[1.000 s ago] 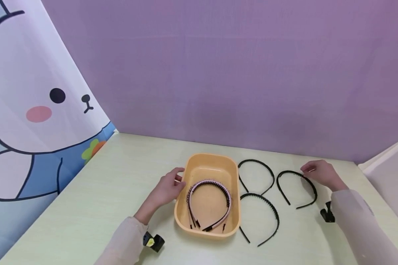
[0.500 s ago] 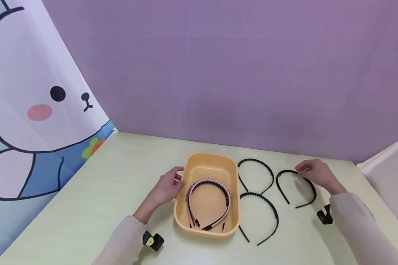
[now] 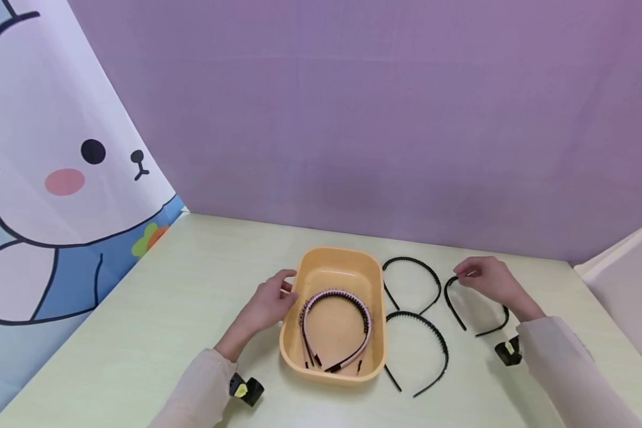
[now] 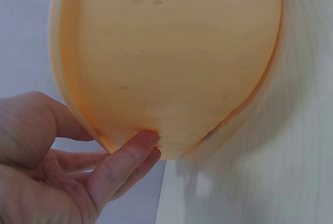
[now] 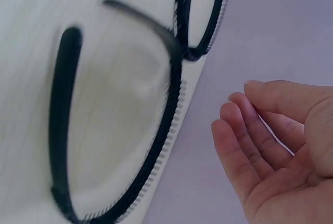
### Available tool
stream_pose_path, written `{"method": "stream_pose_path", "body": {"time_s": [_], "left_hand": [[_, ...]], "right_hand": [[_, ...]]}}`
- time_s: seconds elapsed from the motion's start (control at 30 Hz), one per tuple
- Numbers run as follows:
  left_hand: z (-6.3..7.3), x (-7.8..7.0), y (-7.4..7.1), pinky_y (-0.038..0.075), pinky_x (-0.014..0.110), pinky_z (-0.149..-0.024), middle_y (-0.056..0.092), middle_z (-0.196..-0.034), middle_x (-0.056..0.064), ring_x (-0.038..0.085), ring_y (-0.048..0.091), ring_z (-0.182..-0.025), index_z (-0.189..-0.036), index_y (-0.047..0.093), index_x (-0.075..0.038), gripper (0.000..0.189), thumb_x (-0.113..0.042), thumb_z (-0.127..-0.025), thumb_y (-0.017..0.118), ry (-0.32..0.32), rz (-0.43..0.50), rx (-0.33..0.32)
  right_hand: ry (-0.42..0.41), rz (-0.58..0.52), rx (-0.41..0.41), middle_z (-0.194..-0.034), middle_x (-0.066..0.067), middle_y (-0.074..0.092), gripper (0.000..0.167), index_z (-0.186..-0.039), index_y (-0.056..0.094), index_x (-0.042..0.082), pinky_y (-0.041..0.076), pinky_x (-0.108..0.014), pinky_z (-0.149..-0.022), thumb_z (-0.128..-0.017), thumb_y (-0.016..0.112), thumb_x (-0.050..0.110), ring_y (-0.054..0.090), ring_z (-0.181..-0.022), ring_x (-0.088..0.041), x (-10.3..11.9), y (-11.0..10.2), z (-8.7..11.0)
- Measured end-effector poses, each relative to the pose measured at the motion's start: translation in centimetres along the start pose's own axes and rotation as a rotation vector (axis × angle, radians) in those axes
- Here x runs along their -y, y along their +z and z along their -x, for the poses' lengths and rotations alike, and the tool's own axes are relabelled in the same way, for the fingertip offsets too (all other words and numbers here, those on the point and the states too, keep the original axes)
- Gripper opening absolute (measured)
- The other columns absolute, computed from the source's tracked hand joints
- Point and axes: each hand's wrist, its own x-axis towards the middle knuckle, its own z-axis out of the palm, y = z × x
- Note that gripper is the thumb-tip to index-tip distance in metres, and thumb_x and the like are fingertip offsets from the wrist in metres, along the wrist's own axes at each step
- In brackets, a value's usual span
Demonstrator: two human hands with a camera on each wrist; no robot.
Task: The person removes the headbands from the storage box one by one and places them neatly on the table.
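Note:
My left hand (image 3: pixel 267 302) holds the left rim of a yellow-orange plastic basin (image 3: pixel 383 309). In the left wrist view, fingers lie on the basin's outer wall (image 4: pixel 171 52) while the thumb passes behind the rim. Inside the basin lie several headbands, among them a pink one (image 3: pixel 371 327) and black toothed ones. My right hand (image 3: pixel 484 278) hovers over the rightmost black headband (image 3: pixel 450 306), covering part of its arc. From the right wrist view, its fingers (image 5: pixel 234 146) are loosely bent with nothing between them, apart from the headbands.
Two more black toothed headbands lie right of the basin, a far one (image 3: pixel 437 284) and a near one (image 3: pixel 446 353). A purple backdrop (image 3: pixel 353 119) rises behind the pale table (image 3: pixel 219 249). A cartoon-printed cloth (image 3: pixel 48 238) hangs at the left.
My right hand has moved left across the top of the rightmost headband, which stays in place. The left hand and the basin have barely shifted.

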Motion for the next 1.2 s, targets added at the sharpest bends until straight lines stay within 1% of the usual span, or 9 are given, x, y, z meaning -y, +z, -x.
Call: {"method": "stream_pose_path", "body": {"time_s": [0.07,0.23,0.43,0.63,0.87,1.03,1.2], "left_hand": [[0.0,0.0,0.0,0.058,0.031,-0.065,0.061,-0.106,0.019,0.026,0.065,-0.092,-0.137,0.044,0.002,0.045,-0.006,-0.093,0.055,0.007,-0.002,-0.001],[0.0,-0.1,0.0,0.058,0.031,-0.064,0.061,-0.106,0.019,0.027,0.065,-0.093,-0.137,0.044,0.002,0.045,-0.006,-0.093,0.055,0.001,-0.004,0.004],[-0.1,0.0,0.1,0.058,0.030,-0.063,0.061,-0.107,0.019,0.026,0.065,-0.093,-0.137,0.044,0.001,0.046,-0.006,-0.093,0.055,0.001,0.002,0.005],[-0.2,0.1,0.1,0.058,0.031,-0.064,0.061,-0.109,0.019,0.027,0.065,-0.095,-0.138,0.043,0.001,0.046,-0.007,-0.094,0.055,-0.004,-0.003,0.013],[-0.2,0.0,0.1,0.058,0.031,-0.064,0.061,-0.109,0.020,0.028,0.065,-0.096,-0.138,0.043,0.001,0.047,-0.007,-0.094,0.055,0.001,-0.004,0.011],[0.0,0.2,0.0,0.058,0.030,-0.061,0.061,-0.109,0.021,0.028,0.065,-0.094,-0.138,0.043,0.002,0.047,-0.006,-0.093,0.055,-0.007,0.007,0.006],[0.1,0.3,-0.2,0.058,0.030,-0.061,0.061,-0.109,0.021,0.027,0.065,-0.092,-0.138,0.043,0.002,0.047,-0.006,-0.093,0.055,-0.015,-0.006,0.007]], "right_hand": [[-0.013,-0.006,0.000,-0.098,-0.020,0.070,0.016,-0.100,0.068,-0.002,0.053,-0.029,-0.069,-0.086,0.065,0.004,0.069,-0.085,-0.029,0.5,0.1,0.0],[-0.030,-0.009,-0.005,-0.097,-0.018,0.070,0.015,-0.100,0.068,-0.002,0.053,-0.028,-0.068,-0.086,0.064,0.003,0.068,-0.084,-0.027,1.7,0.6,0.0],[-0.065,-0.016,-0.018,-0.094,-0.016,0.070,0.012,-0.096,0.068,0.000,0.053,-0.026,-0.066,-0.085,0.065,0.002,0.068,-0.081,-0.025,3.4,1.3,-0.1],[-0.083,-0.036,-0.013,-0.095,-0.015,0.070,0.012,-0.096,0.068,0.000,0.053,-0.025,-0.066,-0.085,0.065,0.002,0.068,-0.082,-0.025,5.0,1.9,-0.1],[-0.124,-0.032,-0.015,-0.093,-0.012,0.070,0.011,-0.095,0.069,0.002,0.051,-0.025,-0.062,-0.084,0.066,0.000,0.066,-0.078,-0.020,6.6,2.9,-0.2],[-0.148,-0.057,-0.002,-0.091,-0.012,0.070,0.011,-0.094,0.068,0.003,0.052,-0.025,-0.063,-0.084,0.066,0.000,0.065,-0.078,-0.019,7.7,4.1,-0.6],[-0.163,-0.078,0.010,-0.091,-0.014,0.070,0.011,-0.094,0.068,0.003,0.053,-0.027,-0.066,-0.084,0.066,0.000,0.066,-0.078,-0.020,8.7,5.1,-1.2]]}}
